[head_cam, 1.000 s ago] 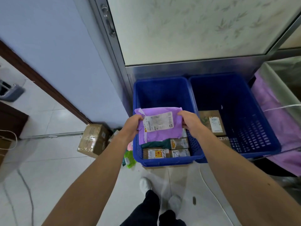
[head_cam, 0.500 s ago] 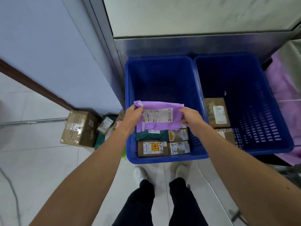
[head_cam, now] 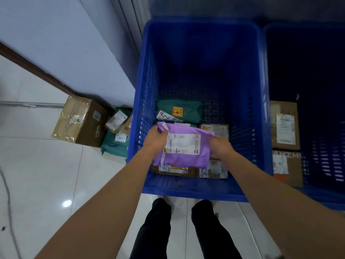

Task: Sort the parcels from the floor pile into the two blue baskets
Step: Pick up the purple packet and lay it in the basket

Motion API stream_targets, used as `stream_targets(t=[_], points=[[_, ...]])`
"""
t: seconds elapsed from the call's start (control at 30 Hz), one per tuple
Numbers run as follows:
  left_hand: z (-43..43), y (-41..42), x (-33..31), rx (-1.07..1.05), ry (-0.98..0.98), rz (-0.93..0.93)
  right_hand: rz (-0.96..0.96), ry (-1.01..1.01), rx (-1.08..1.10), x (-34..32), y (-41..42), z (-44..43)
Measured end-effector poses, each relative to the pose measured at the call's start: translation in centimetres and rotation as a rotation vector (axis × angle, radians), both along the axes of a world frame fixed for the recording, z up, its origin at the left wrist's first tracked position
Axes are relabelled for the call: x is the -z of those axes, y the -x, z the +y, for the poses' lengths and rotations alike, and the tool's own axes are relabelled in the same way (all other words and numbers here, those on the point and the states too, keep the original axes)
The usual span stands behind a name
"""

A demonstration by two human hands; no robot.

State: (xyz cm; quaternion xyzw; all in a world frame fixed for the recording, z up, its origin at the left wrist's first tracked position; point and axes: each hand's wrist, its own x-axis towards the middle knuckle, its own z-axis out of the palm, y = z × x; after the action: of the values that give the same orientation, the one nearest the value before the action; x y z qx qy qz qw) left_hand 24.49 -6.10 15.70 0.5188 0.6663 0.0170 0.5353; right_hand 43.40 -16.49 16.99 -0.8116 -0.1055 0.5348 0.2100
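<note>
Currently we're mid-drop: our left hand (head_cam: 155, 139) and right hand (head_cam: 221, 146) each pinch an end of the purple parcel (head_cam: 183, 148), held inside the left basket (head_cam: 186, 195) just above the boxes (head_cam: 175, 171) below the grip; next, probably lower slightly and release.

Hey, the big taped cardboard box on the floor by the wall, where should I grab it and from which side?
Probably a two-handed grip on opposite side faces of the cardboard box: it looks rigid and too wide for one hand. Come from the open floor at its near left; the wall is behind it and green mailers crowd its right.
</note>
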Motion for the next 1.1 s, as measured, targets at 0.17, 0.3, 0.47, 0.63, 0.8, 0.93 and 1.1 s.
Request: stream_targets(t=[0.17, 0.3, 0.47, 0.63, 0.8, 0.93, 1.1], points=[[-0.8, 0.7, 4.8, 0.089, 0.07, 0.138, 0.043, 0.064, -0.07, 4.2, 1.5, -0.2], [-1.6, 1.3, 7.7, 0.135, 0.083, 0.243, 0.078, 0.087, -0.056, 6.2, 2.7, -0.3], [-2.1, 1.7, 10.1, 0.17, 0.151, 0.365, 0.105, 0.101, -0.093, 8.3, 3.5, -0.2], [-2.1, 1.6, 11.0, 0.219, 0.192, 0.476, 0.096, 0.118, -0.128, 10.1, 4.2, -0.5], [-1.9, 1.5, 10.3, 0.226, 0.197, 0.502, 0.076, 0.159, -0.12, 10.6, 4.1, -0.5], [-1.6, 1.4, 9.2, 0.251, 0.156, 0.421, 0.038, 0.183, -0.117, 9.6, 3.4, 0.0], [-1.5, 0.6, 6.1, 0.282, 0.141, 0.368, -0.009, 0.162, -0.146, 5.9, 2.5, 0.5]])
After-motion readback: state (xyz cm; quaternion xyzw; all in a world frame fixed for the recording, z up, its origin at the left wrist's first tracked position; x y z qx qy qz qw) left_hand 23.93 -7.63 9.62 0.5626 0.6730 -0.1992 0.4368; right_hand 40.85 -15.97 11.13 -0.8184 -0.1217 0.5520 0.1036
